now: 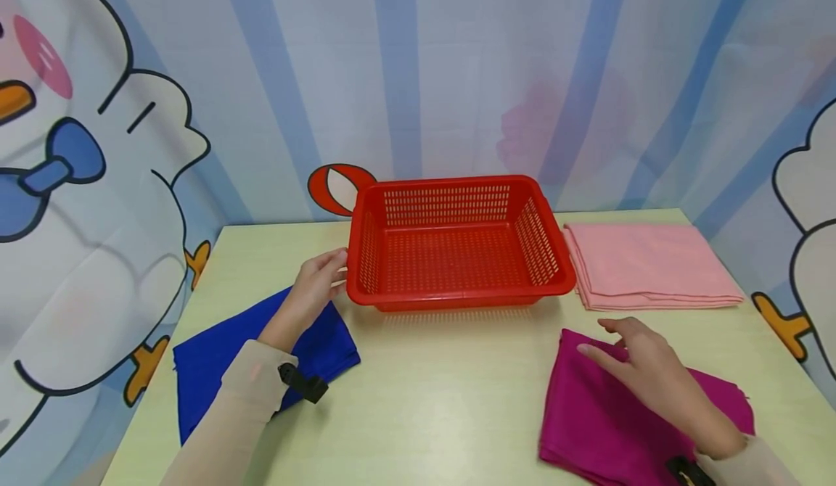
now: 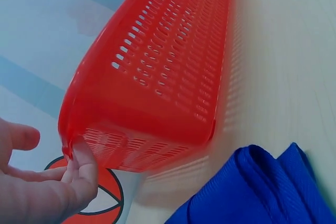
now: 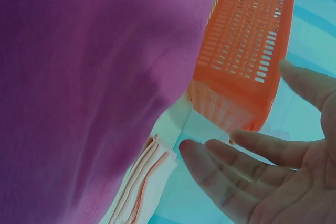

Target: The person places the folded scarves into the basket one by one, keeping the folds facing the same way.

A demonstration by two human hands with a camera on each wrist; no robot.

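Behind everything hangs a pale printed backdrop (image 1: 451, 58), blue stripes running down it, filling the far side of the room from where I stand. Against it is a light table (image 1: 424, 392). At the table's far middle sits a red basket (image 1: 457, 299), open side up, its long axis running left to right, roughly in line with the far edge. Near right lies a magenta cloth (image 1: 581, 413), folded and set askew, one corner pointing to the far left. On the left, nearer than the basket, a blue cloth (image 1: 212, 363) slants from near left to far right. Just beside the basket's right end, a folded pink cloth (image 1: 653, 265) also has its length running left to right. The person's left hand (image 1: 310, 290) grips the basket's left rim with bent fingers, the thumb standing clear of it. Over the magenta cloth hangs the right hand (image 1: 653, 370), holding nothing, fingers loose and parted. Smallest is a black fitting (image 1: 307, 384) on the left wrist.
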